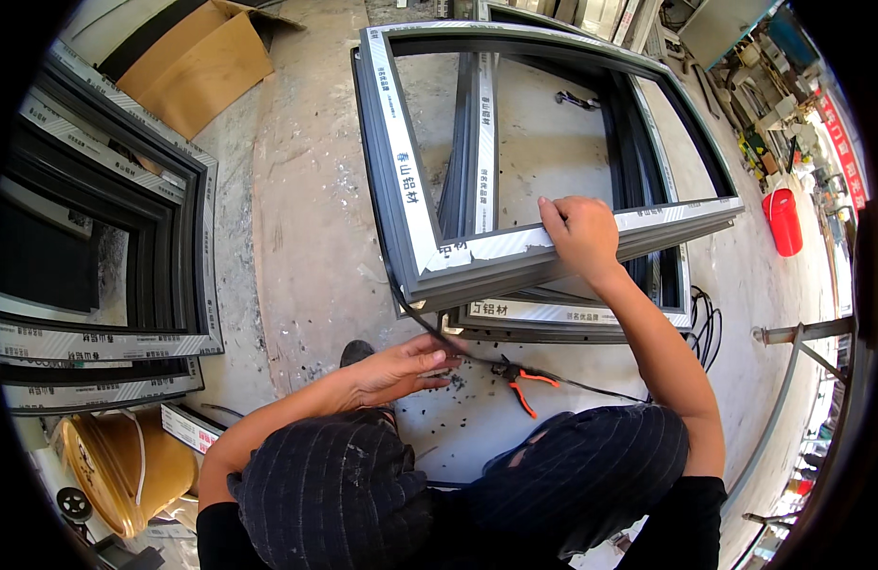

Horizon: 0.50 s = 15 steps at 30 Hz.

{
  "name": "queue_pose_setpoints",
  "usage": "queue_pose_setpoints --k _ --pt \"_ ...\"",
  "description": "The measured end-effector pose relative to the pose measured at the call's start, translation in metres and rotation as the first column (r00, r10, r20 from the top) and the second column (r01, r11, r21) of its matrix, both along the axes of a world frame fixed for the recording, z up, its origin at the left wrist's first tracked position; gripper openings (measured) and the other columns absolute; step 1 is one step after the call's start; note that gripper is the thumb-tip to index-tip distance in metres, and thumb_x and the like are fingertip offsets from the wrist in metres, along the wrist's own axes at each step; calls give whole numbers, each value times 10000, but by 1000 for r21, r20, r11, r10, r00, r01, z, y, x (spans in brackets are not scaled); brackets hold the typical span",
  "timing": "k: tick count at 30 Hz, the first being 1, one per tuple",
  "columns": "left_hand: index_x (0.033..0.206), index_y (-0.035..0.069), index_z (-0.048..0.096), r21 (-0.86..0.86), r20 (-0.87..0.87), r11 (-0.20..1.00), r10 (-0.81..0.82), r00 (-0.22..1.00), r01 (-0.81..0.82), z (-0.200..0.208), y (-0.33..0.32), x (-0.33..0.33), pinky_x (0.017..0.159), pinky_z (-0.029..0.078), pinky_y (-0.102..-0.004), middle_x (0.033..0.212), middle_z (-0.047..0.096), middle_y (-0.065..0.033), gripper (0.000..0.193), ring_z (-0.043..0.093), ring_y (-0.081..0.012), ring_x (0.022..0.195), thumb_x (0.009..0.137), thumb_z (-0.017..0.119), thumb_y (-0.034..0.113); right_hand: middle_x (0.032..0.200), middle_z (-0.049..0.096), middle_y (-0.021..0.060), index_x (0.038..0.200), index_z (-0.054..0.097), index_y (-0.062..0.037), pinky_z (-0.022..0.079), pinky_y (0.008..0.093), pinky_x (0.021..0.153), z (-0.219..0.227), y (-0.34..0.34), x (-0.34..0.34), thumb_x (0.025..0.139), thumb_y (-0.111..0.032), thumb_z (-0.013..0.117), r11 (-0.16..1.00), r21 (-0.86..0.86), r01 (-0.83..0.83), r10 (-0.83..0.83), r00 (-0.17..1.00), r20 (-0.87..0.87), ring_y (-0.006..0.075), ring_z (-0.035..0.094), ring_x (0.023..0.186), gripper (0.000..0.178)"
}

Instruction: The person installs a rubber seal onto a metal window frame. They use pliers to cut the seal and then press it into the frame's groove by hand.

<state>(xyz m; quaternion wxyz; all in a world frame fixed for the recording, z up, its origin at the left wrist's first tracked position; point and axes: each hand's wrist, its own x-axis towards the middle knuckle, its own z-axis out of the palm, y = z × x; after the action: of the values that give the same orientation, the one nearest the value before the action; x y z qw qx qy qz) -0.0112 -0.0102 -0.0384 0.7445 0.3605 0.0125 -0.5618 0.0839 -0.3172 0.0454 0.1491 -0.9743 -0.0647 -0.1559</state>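
My right hand (587,234) is closed round the near bar of a dark window frame (477,266) faced with white-and-grey protective film. This frame is tilted and rests over another film-covered frame (534,312). A black rubber strip (477,355) runs down the upper frame's left side, bends past its near corner and trails right across the floor. Below that corner, my left hand (401,370) has the strip between its thumb and fingers; some fingertips are partly hidden. Pliers with orange handles (524,382) lie on the floor between my knees, beside the strip.
More film-covered frames (206,275) are stacked at the left, with a cardboard box (197,71) beyond. A yellow bucket (125,470) stands at lower left. On the right are a red bucket (783,223), a coiled black cable (707,328) and a metal stand (809,331).
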Motion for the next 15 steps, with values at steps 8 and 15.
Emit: queue_pose_setpoints --k 8,15 --pt "889 56 559 30 -10 948 317 948 -316 31 61 23 754 509 -369 733 531 -33 333 554 -180 703 1008 526 365 629 607 156 617 643 -26 414 454 667 -2 -6 -4 906 -298 560 999 -44 -2 4 999 47 372 570 643 405" --pt "930 31 605 482 392 841 45 919 -247 54 72 36 675 476 -301 683 536 -15 376 535 -124 666 1003 536 394 633 605 150 628 651 -33 410 447 668 -2 -3 0 910 -291 556 999 -42 -17 18 1000 12 363 571 650 394"
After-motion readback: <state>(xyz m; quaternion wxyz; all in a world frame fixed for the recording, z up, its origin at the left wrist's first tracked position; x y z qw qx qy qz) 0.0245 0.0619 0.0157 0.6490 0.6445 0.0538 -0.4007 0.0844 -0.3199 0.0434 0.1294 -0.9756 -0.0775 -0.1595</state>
